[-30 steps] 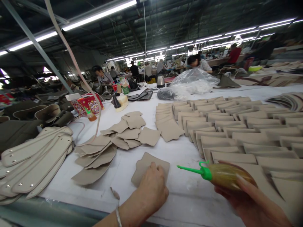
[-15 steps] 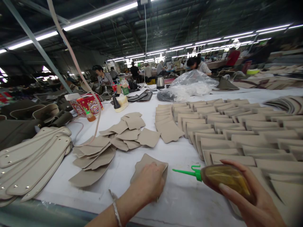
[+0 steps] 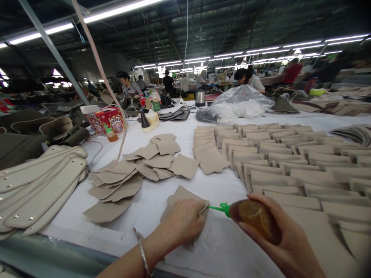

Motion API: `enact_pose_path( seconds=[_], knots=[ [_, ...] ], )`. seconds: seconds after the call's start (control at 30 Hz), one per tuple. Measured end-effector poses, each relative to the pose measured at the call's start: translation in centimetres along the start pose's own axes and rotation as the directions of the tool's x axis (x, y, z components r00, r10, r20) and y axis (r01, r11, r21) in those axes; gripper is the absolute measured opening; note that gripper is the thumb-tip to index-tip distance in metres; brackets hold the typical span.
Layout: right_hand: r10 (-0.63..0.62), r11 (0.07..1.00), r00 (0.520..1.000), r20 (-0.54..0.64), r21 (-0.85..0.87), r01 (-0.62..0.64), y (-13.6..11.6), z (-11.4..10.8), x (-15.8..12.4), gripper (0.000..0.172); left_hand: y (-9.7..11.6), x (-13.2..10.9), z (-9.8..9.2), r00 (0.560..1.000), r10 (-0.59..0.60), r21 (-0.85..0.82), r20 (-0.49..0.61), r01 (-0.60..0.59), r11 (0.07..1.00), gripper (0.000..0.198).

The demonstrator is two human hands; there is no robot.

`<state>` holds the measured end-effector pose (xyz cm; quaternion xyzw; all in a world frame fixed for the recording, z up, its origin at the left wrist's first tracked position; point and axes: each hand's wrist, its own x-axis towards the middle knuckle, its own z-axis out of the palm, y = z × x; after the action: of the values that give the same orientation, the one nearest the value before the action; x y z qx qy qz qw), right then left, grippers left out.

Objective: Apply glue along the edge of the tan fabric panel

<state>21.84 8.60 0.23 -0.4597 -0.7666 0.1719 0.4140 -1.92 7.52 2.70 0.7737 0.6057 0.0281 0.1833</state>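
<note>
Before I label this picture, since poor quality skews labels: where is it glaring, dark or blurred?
Head view: the large tube light glares white below a dark roof; head view: the lower-right corner looks dark and soft; head view: the bottle reads clearly.

At 6 o'clock I have the left grip (image 3: 182,224) pinching the lifted edge of a tan panel (image 3: 175,196) on the white desk (image 3: 226,247). Toward 4 o'clock the right grip (image 3: 286,235) wraps an amber bottle (image 3: 257,220), its green nozzle (image 3: 223,208) aimed at that edge; whether the tip touches, I can't tell. Loose panels (image 3: 116,189) pile up at 8 o'clock, studded straps (image 3: 49,193) lying farther out between 8 and 9. Overlapping rows of panels (image 3: 275,179) spread from 3 to 4, a red box (image 3: 100,119) sits between 9 and 10, and I see a metal kettle (image 3: 200,99) at 1.
</note>
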Motion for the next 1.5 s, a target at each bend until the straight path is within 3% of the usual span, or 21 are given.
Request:
enact_pose_path(
  seconds=[0.3, 0.53, 0.7, 0.9, 1.1, 1.27, 1.43, 1.5],
  knots=[
    [-0.036, 0.997, 0.999, 0.04, -0.072, 0.039, -0.6, 0.4, 0.5, 0.039, 0.2, -0.1, 0.1, 0.999, -0.038, 0.006, -0.002, 0.038, 0.999, 0.026],
    [0.006, 1.0, 1.0, -0.021, -0.028, -0.006, 0.1, 0.6, 0.4, 0.038, 0.0, 0.0, 0.4, 0.999, -0.053, 0.012, 0.002, 0.053, 0.999, 0.022],
    [0.098, 0.995, 0.994, 0.037, 0.031, -0.099, 0.9, 0.5, 0.0, 0.041, -0.2, 0.0, 0.7, 0.999, -0.047, 0.012, 0.005, 0.047, 0.999, 0.023],
    [0.15, 0.987, 0.989, 0.018, 0.052, -0.151, 1.8, 0.4, 0.1, 0.044, 0.1, -0.3, 0.6, 0.996, -0.076, -0.007, 0.036, 0.076, 0.997, 0.024],
    [0.234, 0.956, 0.964, 0.124, 0.154, -0.251, 2.1, 0.3, 0.0, 0.046, -0.1, -0.4, 0.8, 0.999, -0.05, -0.089, 0.015, 0.051, 0.995, 0.021],
    [0.275, 0.951, 0.96, 0.046, 0.133, -0.279, 1.6, 0.3, 0.1, 0.048, -0.6, -0.7, 1.0, 0.999, -0.032, -0.129, 0.022, 0.034, 0.991, 0.027],
    [0.271, 0.925, 0.941, 0.204, 0.214, -0.313, 1.2, 0.2, -0.2, 0.049, -1.0, -1.0, 1.6, 1.0, -0.02, -0.157, -0.008, 0.019, 0.987, 0.038],
    [0.294, 0.915, 0.936, 0.191, 0.226, -0.334, 1.3, 0.2, -0.2, 0.049, -1.1, -1.1, 1.7, 1.0, -0.017, -0.154, -0.014, 0.014, 0.988, 0.042]
  ],
)
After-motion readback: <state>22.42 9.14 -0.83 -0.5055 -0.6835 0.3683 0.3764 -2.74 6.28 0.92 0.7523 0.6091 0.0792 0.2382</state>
